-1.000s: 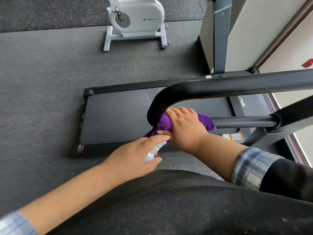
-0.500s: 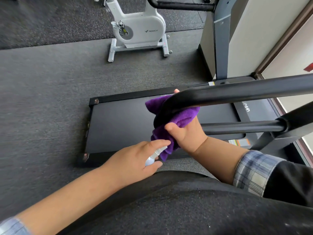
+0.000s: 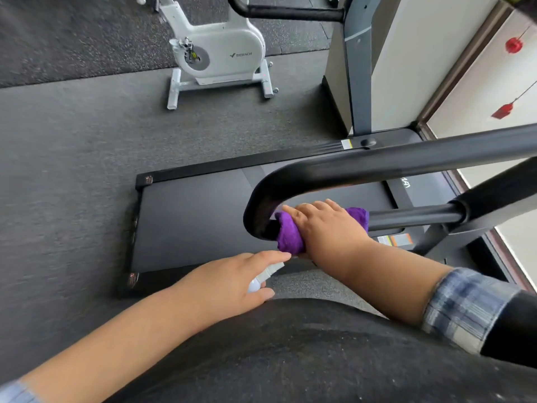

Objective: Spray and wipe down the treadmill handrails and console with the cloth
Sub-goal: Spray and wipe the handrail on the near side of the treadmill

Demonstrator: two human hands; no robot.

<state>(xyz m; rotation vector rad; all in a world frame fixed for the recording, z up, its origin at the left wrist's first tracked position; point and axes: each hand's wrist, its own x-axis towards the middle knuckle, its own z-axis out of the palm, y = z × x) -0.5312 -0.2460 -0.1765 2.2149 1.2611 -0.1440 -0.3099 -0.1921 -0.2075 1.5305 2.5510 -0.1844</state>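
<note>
Cloth wraps the handrail in right hand's grip; left hand clasps spray bottle.

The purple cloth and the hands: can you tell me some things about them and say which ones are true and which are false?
1. The right hand presses the purple cloth on the black handrail. True.
2. The left hand is empty. False: it holds a small spray bottle.
3. The cloth is lying on the floor. False: it is wrapped on the lower part of the rail's curved end.
4. A white exercise bike stands on the floor beyond the treadmill deck. True.
5. The spray bottle's nozzle points toward the cloth. True.
</note>
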